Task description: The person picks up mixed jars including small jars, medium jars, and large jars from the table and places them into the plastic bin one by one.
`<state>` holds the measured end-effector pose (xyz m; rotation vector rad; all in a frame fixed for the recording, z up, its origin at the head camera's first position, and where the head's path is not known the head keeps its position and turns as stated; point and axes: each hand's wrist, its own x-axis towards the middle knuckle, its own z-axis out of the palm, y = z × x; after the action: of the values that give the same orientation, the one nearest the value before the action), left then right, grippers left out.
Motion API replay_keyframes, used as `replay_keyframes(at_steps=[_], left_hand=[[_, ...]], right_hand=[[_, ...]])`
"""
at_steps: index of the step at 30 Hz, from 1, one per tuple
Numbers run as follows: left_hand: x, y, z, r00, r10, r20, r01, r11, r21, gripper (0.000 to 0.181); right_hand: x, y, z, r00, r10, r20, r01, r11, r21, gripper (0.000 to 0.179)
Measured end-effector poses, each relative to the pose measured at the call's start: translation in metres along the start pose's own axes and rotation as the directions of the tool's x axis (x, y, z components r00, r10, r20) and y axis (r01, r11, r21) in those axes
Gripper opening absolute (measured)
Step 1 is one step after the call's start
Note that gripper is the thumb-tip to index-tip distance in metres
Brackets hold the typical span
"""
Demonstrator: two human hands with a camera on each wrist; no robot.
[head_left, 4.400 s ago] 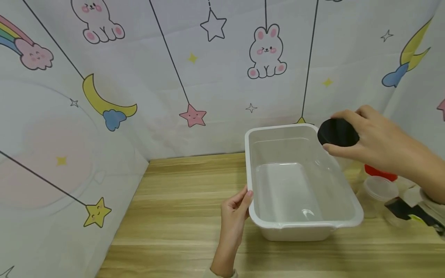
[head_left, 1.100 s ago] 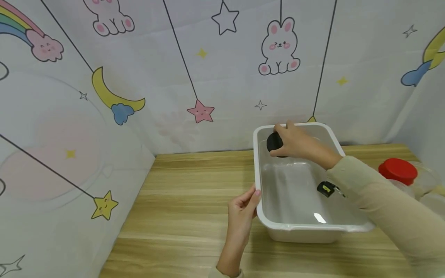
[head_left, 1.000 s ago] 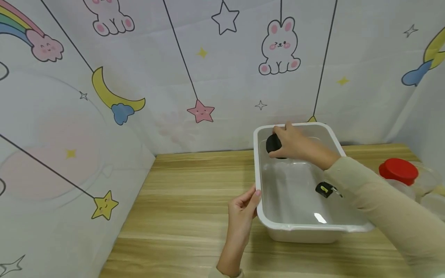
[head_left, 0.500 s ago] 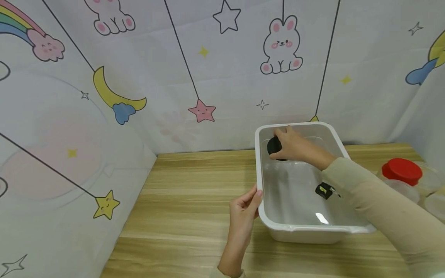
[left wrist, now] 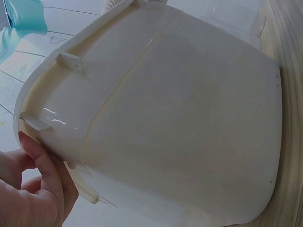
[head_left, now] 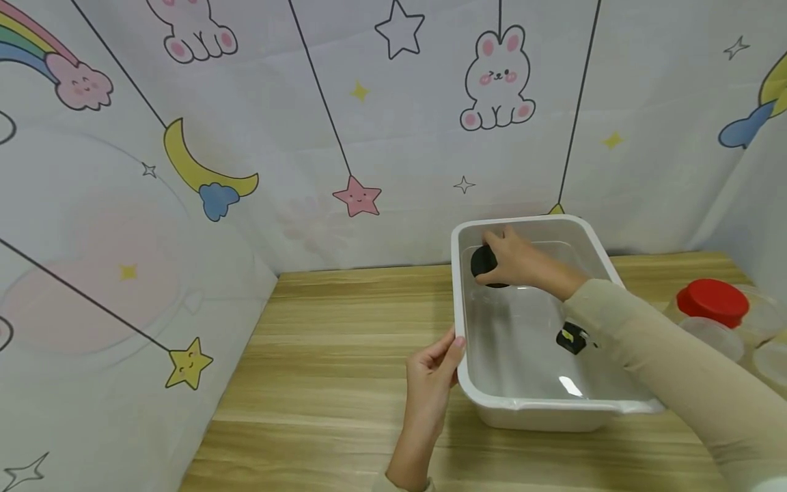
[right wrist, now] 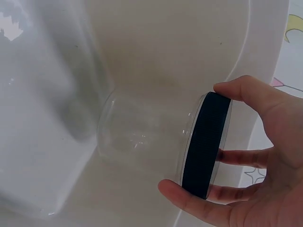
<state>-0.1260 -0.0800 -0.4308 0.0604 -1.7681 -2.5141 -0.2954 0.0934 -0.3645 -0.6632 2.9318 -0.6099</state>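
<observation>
Up close, pinching the left rim of a white tub (head_left: 544, 415) with the left hand (head_left: 429, 379). Mouth up on a wooden table (head_left: 344, 383), stretching lengthwise from near to far, flanked on the right by a red lid (head_left: 715, 301). Farther in, gripping a clear jar (right wrist: 149, 127) by its black lid (right wrist: 207, 144) with the right hand (head_left: 519, 261), thumb and fingers spread around it. Held inside the tub's far left corner, with long axis roughly upright, lid up and base toward the bottom. Backed by a patterned cloth (head_left: 406, 130).
</observation>
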Motion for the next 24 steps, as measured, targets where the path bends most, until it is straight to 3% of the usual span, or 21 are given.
replay_keyframes(at_steps=[6, 15, 24], left_hand=[[0.0, 0.0, 0.001, 1.0, 0.005, 0.009, -0.005, 1.0, 0.003, 0.032], [0.001, -0.001, 0.0, 1.0, 0.004, -0.001, -0.004, 1.0, 0.013, 0.031], [0.001, -0.004, -0.001, 0.999, 0.036, 0.022, -0.037, 0.999, 0.024, 0.034]], right_hand=[[0.004, 0.005, 0.006, 1.0, 0.014, 0.014, -0.014, 1.0, 0.008, 0.069], [0.01, 0.009, 0.015, 0.997, 0.043, 0.064, -0.045, 0.999, 0.025, 0.086], [0.011, 0.011, 0.021, 0.997, 0.026, 0.069, -0.029, 0.999, 0.03, 0.083]])
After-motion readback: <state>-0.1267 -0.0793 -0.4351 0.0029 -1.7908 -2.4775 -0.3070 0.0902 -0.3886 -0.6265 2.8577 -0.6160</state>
